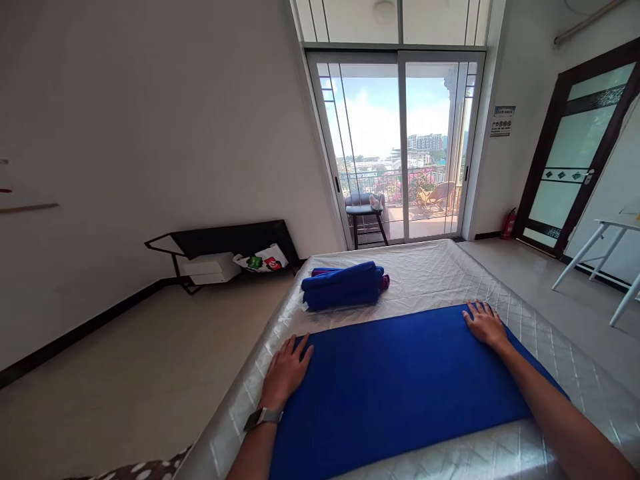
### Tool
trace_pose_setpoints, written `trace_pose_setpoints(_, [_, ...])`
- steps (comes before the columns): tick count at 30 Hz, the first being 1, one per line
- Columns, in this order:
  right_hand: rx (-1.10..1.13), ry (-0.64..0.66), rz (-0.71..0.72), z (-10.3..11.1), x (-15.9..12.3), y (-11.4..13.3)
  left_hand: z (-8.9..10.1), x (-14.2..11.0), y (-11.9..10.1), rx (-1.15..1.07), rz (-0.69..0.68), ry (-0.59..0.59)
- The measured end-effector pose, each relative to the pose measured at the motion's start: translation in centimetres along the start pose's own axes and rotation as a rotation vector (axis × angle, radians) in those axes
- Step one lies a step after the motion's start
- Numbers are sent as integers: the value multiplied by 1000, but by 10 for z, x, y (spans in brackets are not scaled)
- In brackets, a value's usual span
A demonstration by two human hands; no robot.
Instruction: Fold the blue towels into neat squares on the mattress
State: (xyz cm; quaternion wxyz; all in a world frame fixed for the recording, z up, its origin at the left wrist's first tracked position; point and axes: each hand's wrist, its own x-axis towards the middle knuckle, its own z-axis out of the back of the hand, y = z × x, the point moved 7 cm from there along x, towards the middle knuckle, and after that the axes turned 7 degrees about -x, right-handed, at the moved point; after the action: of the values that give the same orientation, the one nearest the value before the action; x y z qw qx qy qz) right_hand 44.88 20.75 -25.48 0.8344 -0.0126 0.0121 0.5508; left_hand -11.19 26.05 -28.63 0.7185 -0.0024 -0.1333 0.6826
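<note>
A person looks down at a bed (550, 347) covered in quilted, shiny silver-white fabric. A deep blue towel (400, 387) lies spread flat across the near part of the bed, a wide rectangle with a smooth, matte surface and no visible creases. The left hand (286, 371) rests palm down on the towel's far left corner, fingers spread wide and holding nothing; a watch sits on its wrist. The right hand (484, 323) lies flat and open on the far right corner, also gripping nothing. Placed at opposite corners, the hands seem to be pressing the cloth flat and taut. Just beyond, near the bed's middle, sits a stack of folded blue towels (343, 285). Glass balcony doors (400, 147) stand behind.
</note>
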Motion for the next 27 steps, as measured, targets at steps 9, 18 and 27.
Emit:
trace_pose_setpoints(9, [-19, 80, 34, 2, 4, -8, -3, 0, 1, -8, 13, -3])
trace_pose_setpoints(18, [-16, -125, 183, 39, -39, 58, 0, 0, -2, -56, 27, 7])
trace_pose_setpoints(27, [187, -3, 724, 11, -112, 248, -1, 2, -4, -58, 32, -13])
